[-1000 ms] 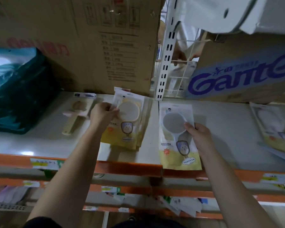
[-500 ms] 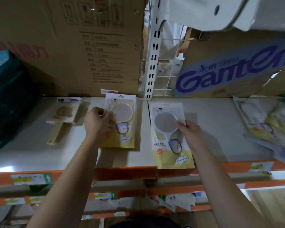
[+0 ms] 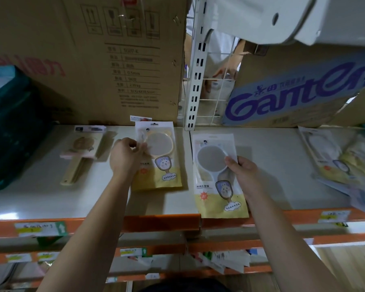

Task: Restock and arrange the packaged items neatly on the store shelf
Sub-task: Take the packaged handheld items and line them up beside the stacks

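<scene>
Two packaged hand mirrors in yellow-bottomed clear bags lie on the pale shelf. The left package holds a yellow-rimmed mirror and lies flat near the shelf's middle; my left hand pinches its left edge. The right package, with a white-rimmed mirror, reaches to the orange front lip; my right hand grips its right side, thumb on top.
A packaged wooden brush lies left of my left hand, beside a dark teal bag. Large cardboard boxes fill the back of the shelf. More mirror packages are piled at the right. Another person's hand shows behind the wire grid.
The left stack has been squared into a neat pile and pushed slightly back. My right hand keeps its hold on the right package, which has barely shifted. The view has panned rightwards.
</scene>
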### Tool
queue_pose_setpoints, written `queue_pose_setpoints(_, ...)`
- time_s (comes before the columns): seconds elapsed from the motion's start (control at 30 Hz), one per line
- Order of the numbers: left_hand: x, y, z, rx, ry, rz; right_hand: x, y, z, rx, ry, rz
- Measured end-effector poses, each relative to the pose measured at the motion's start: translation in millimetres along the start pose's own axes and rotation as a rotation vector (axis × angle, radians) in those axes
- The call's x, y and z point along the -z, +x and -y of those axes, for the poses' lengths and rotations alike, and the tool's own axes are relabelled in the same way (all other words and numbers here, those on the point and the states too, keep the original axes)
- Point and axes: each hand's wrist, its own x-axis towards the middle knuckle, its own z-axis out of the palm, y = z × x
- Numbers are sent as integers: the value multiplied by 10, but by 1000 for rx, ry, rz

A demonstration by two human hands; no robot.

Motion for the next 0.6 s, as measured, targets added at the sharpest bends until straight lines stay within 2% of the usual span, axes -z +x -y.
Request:
queue_pose_setpoints(0.3, -16, 21, 6, -5, 44, -12, 17, 25, -22, -1, -9, 5)
queue_pose_setpoints(0.43, 12, -25, -1, -24, 78, 30, 27, 12, -10, -16, 20, 39)
queue_pose_setpoints(0.6, 77, -284, 28, -122, 119, 57, 62, 6, 9, -75, 38, 85)
